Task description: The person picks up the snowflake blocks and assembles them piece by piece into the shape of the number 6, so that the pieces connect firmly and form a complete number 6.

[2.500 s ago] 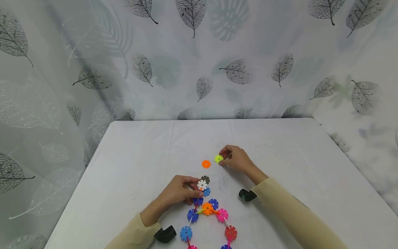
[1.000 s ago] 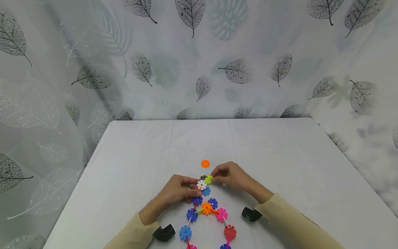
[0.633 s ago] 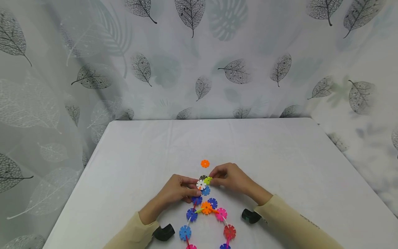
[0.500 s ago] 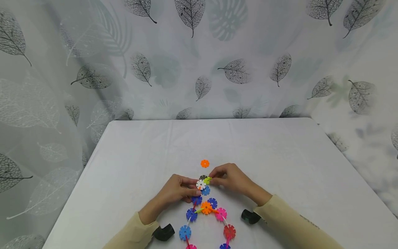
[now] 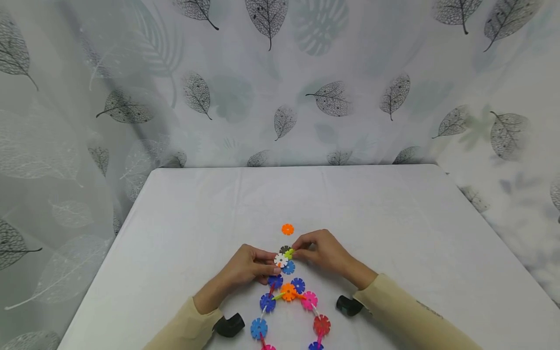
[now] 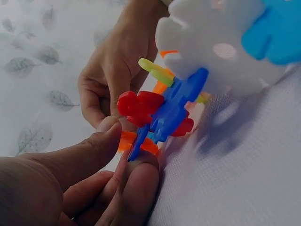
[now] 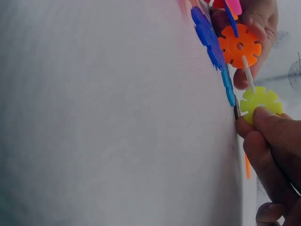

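Note:
Slotted plastic snowflake discs are joined edge to edge into a chain. My left hand pinches the chain's upper end, near an orange disc and a white disc. Between thumb and fingertips, my right hand holds a yellow-green disc. In the right wrist view it meets the white disc's edge; how deep the slots engage is unclear. A red disc and a blue disc cross in the left wrist view. My left fingers partly hide the joint.
An orange disc lies loose beyond the hands. A dark disc, a light blue disc and a blue disc lie near the chain. The ring's lower part, past a red disc, leaves the frame.
The right hand has brought the yellow-green disc from the far right down to the white disc, then turned it more edge-on. The left hand has stayed almost still on the chain.

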`<state>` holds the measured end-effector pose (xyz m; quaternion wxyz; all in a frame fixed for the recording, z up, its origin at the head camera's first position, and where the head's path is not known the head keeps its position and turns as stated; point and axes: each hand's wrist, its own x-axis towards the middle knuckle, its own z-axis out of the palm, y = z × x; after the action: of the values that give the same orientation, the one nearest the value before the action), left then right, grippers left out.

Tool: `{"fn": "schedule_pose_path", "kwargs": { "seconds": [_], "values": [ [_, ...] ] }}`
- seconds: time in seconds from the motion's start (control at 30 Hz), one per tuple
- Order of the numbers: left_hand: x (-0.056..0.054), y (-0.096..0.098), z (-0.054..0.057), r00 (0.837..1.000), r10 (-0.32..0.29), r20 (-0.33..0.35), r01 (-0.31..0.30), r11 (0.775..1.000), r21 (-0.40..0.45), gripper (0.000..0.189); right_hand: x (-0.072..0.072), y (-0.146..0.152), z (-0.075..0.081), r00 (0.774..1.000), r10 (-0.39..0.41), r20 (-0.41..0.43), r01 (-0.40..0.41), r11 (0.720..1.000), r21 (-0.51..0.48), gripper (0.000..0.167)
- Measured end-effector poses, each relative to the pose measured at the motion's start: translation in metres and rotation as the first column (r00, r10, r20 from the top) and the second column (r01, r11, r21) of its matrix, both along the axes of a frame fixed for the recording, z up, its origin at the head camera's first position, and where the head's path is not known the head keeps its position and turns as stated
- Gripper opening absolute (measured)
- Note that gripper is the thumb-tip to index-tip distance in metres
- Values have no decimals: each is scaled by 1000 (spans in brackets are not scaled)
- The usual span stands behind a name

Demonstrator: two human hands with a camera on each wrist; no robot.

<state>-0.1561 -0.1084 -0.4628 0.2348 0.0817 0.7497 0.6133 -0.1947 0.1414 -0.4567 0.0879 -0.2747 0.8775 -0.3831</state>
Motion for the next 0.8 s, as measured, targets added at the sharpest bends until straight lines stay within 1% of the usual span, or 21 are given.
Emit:
{"fn": "schedule_pose_path", "kwargs": {
  "seconds": [0.33,0.63,0.8],
  "values": [
    [0,-1,-1,1000,-9,-12,9,1000,15,45,-5,1,-2,996,69,-50,-71,997,-29,7],
    [0,-2,-1,1000,-30,5,30,1000,6,46,-10,4,-7,995,97,15,-96,993,-66,8],
    [0,-2,-1,1000,-23,6,23,1000,7,46,-13,3,-8,992,123,17,-121,990,-66,8]
  ]
}}
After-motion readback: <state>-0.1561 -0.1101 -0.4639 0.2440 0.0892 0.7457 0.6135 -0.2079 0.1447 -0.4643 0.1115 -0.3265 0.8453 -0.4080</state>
